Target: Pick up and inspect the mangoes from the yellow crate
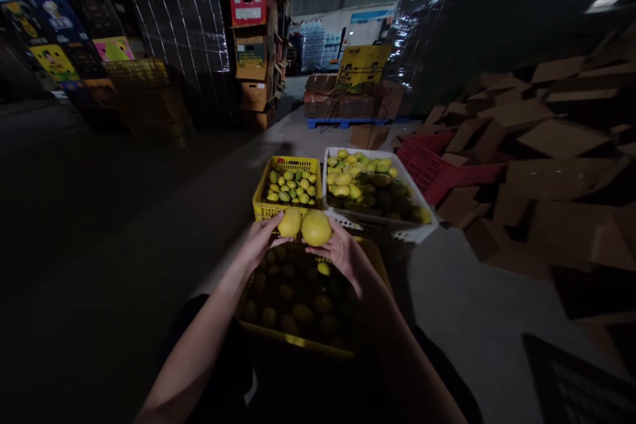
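Note:
My left hand (pixel 262 238) grips a yellow lemon (pixel 290 222) between thumb and fingers. Right beside it, my right hand (pixel 342 250) is closed around a second, rounder-looking lemon (pixel 317 228). Both fruits are held up over a large yellow crate (pixel 298 340) between my legs, where several more lemons lie in shadow. Beyond my hands stands a smaller yellow crate (pixel 261 197) with yellow and greenish lemons. To its right, a white crate (pixel 416 228) is heaped with yellow and green fruit, partly shaded.
Flattened and open cardboard boxes (pixel 561 179) pile up on the right, with a red crate (pixel 432 169) among them. A blue pallet (pixel 342 123) bearing boxes is farther ahead. Stacked cartons (pixel 252 46) and wrapped stacks rise behind. Grey floor (pixel 199 199) extends to the left.

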`<state>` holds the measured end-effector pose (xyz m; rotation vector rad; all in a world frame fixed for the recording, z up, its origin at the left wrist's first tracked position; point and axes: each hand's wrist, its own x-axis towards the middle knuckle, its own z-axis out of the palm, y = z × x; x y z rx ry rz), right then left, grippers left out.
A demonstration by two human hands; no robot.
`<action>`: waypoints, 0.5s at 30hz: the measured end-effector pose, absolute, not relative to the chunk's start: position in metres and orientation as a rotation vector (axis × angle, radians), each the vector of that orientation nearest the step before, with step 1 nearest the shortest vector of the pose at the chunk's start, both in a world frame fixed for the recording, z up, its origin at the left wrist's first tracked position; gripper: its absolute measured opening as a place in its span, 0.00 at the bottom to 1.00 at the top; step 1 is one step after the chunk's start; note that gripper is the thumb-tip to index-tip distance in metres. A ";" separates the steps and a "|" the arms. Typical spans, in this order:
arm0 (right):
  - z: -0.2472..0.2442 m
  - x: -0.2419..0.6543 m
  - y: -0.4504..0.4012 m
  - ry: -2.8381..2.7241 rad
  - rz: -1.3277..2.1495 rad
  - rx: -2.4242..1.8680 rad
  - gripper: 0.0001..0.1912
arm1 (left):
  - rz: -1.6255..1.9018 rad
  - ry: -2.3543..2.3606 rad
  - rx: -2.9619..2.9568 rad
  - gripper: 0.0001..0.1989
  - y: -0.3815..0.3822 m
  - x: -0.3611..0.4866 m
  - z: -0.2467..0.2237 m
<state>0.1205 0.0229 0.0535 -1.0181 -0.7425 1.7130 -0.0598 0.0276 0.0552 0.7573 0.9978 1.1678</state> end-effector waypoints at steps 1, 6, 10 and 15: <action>0.053 0.120 0.022 -0.768 1.730 -1.038 0.19 | 1.157 1.019 0.744 0.15 0.028 -0.059 0.056; 0.051 0.118 0.022 -0.860 1.812 -1.144 0.30 | 1.143 1.073 0.700 0.16 0.029 -0.058 0.056; 0.050 0.118 0.023 -0.861 1.843 -1.137 0.33 | 1.098 1.070 0.728 0.18 0.030 -0.060 0.054; 0.045 0.116 0.021 -0.911 1.786 -1.105 0.27 | 1.052 1.048 0.817 0.20 0.029 -0.059 0.050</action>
